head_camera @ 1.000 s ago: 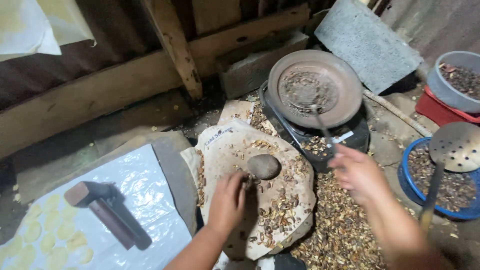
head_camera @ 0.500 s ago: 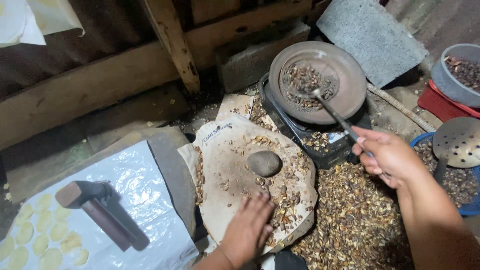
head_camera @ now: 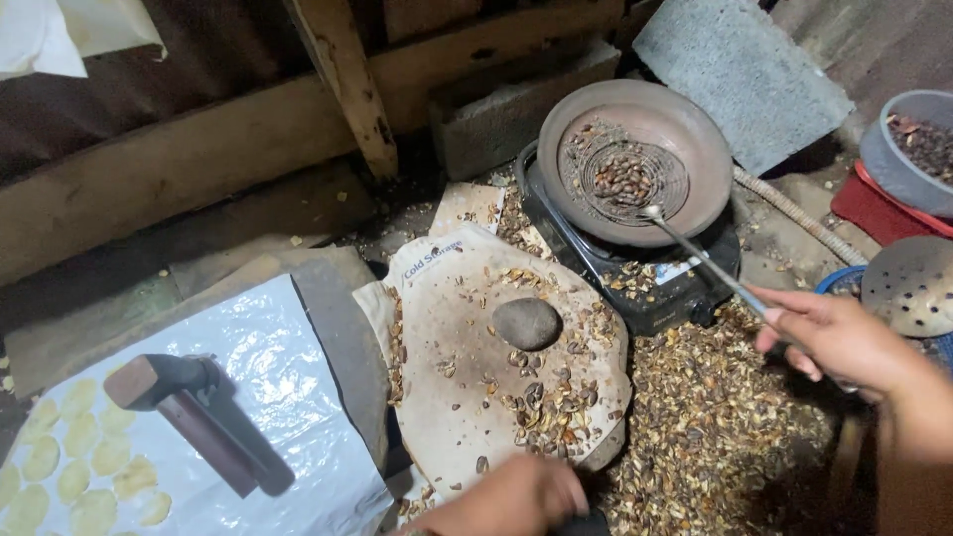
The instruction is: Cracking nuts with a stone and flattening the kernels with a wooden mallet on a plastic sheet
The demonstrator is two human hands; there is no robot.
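My right hand [head_camera: 844,342] grips the long metal handle of a wire skimmer [head_camera: 625,179]. Its mesh end rests in a round brown pan [head_camera: 705,129] and holds brown seeds. The pan sits on a black stove [head_camera: 645,288]. My left hand [head_camera: 506,496] is low at the bottom edge, fingers curled, by the near rim of a flat stone slab [head_camera: 467,397]. Whether it holds anything is hidden. A smooth grey pounding stone [head_camera: 526,323] lies on the slab among scattered seeds [head_camera: 546,407].
A wooden mallet [head_camera: 199,417] lies on a plastic sheet [head_camera: 288,397] with several flattened yellow discs [head_camera: 69,476]. Husks [head_camera: 715,427] cover the floor. At right are a perforated metal disc [head_camera: 908,288], a blue basin [head_camera: 839,283], a grey bowl [head_camera: 893,159] and a red container [head_camera: 874,213].
My left hand has drawn back from the pounding stone to the slab's near edge. My right hand took the skimmer handle, and the mesh now holds seeds in the pan.
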